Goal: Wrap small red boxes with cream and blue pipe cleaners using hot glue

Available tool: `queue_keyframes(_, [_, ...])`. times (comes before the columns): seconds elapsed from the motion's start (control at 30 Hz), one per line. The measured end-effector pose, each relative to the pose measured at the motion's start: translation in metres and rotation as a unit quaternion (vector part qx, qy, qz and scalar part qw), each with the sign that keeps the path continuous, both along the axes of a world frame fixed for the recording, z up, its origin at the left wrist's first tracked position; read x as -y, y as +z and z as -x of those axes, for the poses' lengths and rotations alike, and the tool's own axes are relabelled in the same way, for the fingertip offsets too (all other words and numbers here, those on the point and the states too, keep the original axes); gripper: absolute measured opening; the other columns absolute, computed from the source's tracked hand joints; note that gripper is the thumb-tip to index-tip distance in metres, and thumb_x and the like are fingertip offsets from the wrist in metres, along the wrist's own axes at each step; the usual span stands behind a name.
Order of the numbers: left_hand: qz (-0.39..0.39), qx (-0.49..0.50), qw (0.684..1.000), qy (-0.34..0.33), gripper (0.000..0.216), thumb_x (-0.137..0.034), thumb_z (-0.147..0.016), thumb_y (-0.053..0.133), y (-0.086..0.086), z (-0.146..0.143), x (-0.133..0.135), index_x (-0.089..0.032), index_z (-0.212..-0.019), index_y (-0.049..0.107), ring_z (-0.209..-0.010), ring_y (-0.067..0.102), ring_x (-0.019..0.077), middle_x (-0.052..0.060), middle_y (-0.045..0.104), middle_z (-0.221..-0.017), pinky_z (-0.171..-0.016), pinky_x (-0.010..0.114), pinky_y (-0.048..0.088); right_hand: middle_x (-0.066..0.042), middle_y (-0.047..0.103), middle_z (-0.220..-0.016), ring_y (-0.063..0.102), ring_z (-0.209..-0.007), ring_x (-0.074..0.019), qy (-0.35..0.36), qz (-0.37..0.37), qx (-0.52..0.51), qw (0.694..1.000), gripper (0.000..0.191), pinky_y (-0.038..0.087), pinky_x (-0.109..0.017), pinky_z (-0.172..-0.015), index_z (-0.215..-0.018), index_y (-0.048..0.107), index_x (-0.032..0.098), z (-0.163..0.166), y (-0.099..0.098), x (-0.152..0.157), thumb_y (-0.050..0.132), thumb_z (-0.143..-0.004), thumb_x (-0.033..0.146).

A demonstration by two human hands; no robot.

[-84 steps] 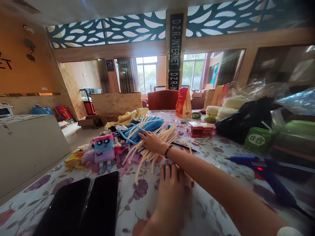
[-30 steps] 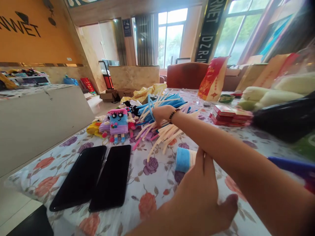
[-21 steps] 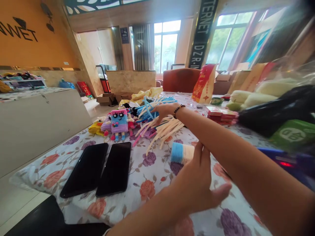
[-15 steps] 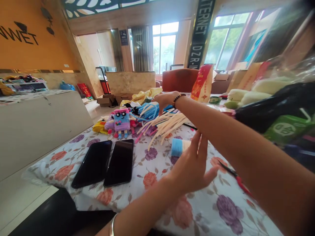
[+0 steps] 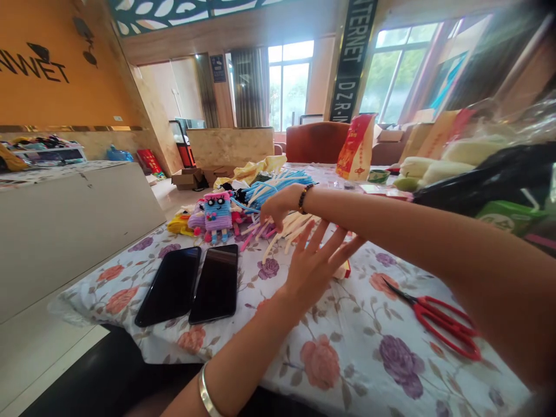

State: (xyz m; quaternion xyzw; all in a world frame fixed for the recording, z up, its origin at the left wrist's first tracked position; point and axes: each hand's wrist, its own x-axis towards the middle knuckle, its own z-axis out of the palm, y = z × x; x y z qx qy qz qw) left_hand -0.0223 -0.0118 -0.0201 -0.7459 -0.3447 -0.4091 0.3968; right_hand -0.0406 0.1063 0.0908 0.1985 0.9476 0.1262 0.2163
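My right hand (image 5: 282,205), with a beaded bracelet, reaches across over a bundle of blue fuzzy stems (image 5: 282,184) and cream fuzzy stems (image 5: 297,227). Its fingers point down, slightly bent and apart, with nothing visible gripped. My left hand (image 5: 310,269) is under the right forearm, fingers spread, near the cream stem ends, and looks bare of any object. Behind it a small item with a red and yellow edge (image 5: 346,269) peeks out, mostly hidden. Left of the stems stands a pink, blue and purple fuzzy doll (image 5: 218,213) with eyes.
Two black phones (image 5: 171,286) lie side by side on the flowered tablecloth (image 5: 321,362). Red-handled scissors (image 5: 443,324) lie at the right. Further back are a red and yellow paper bag (image 5: 355,147), a black plastic bag (image 5: 473,176) and a green carton (image 5: 506,217).
My right hand has moved down and left over the stems. My left hand has shifted left and up, its fingers spreading, and now hides the blue and cream roll. The scissors show fully.
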Motion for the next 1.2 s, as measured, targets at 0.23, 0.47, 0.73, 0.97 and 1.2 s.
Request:
queue_keyframes(0.23, [0.030,-0.057,0.998,0.006,0.048,-0.007,-0.084,0.045,-0.004,-0.002,0.003,-0.028,-0.127,0.049,-0.114,0.050,0.0196,0.000,0.058,-0.118,-0.107,0.041,0.032,-0.007,0.060,-0.115,0.059,-0.101,-0.0200,0.053,-0.041,-0.024,0.997,0.033,0.048,-0.040,-0.085,-0.114,0.057,0.016,-0.010,-0.029,0.002,0.061,-0.083,0.028])
queue_keyframes(0.47, [0.120,-0.087,0.989,0.013,0.055,-0.005,-0.078,0.048,-0.009,-0.002,0.009,-0.028,-0.127,0.048,-0.118,0.044,0.0234,0.004,0.055,-0.117,-0.106,0.044,0.031,-0.013,0.069,-0.091,0.064,-0.090,-0.0237,0.070,-0.101,-0.117,0.985,0.018,0.045,-0.032,-0.071,-0.086,0.069,0.014,-0.007,-0.029,0.009,0.055,-0.076,0.009])
queue_keyframes(0.73, [0.179,0.061,0.982,-0.015,0.037,-0.011,-0.075,0.051,-0.002,-0.003,0.014,-0.018,-0.111,0.056,-0.125,0.032,0.0317,0.011,0.044,-0.124,-0.104,0.046,0.035,-0.018,0.067,-0.094,0.062,-0.092,-0.0281,-0.037,-0.163,-0.262,0.950,0.027,0.044,-0.037,-0.075,-0.094,0.068,0.010,0.000,0.009,-0.003,0.045,-0.079,0.008])
queue_keyframes(0.97, [0.253,0.065,0.964,-0.038,0.035,-0.019,-0.077,0.052,-0.007,-0.007,0.014,-0.015,-0.112,0.052,-0.127,0.029,0.0343,0.014,0.040,-0.123,-0.102,0.052,0.035,-0.017,0.066,-0.101,0.061,-0.094,-0.0271,-0.086,-0.161,-0.336,0.924,0.030,0.044,-0.034,-0.075,-0.099,0.066,0.012,-0.005,0.004,-0.013,0.040,-0.086,0.016])
queue_keyframes(1.2, [0.283,0.041,0.957,-0.042,0.041,-0.023,-0.077,0.052,-0.010,-0.014,0.017,-0.009,-0.115,0.047,-0.121,0.034,0.0344,0.016,0.042,-0.115,-0.102,0.052,0.034,-0.010,0.069,-0.098,0.061,-0.090,-0.0214,-0.030,-0.098,-0.314,0.944,0.024,0.043,-0.028,-0.074,-0.099,0.068,0.016,-0.007,-0.011,-0.013,0.052,-0.081,0.014])
